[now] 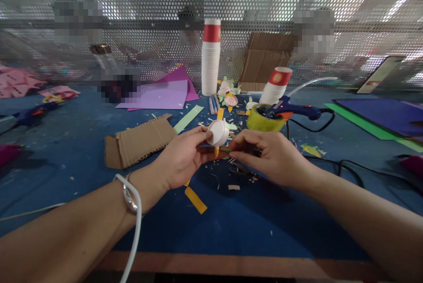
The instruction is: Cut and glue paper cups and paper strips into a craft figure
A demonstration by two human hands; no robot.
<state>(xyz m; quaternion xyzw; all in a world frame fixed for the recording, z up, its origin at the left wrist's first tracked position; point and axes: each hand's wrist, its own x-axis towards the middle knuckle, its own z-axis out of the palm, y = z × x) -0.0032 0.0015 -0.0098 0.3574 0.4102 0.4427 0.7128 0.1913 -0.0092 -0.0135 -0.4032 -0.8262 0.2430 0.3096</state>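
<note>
Above the middle of the tabletop [238, 234], back from its front edge, the left hand [185, 155] is pinching a white cup piece [217, 133] while the right hand [267, 155] is pinching a green scrap [225, 152] just below it; keeping the cup piece steady is probably helping accuracy.

A glue gun [299, 110] obstructs beyond the right hand [276, 155]; nearside tabletop [251, 230] is open.

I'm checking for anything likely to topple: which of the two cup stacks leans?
The shorter stack, behind the yellow roll and blue glue gun: its top leans right, whereas the taller stack stands nearly upright.
</note>
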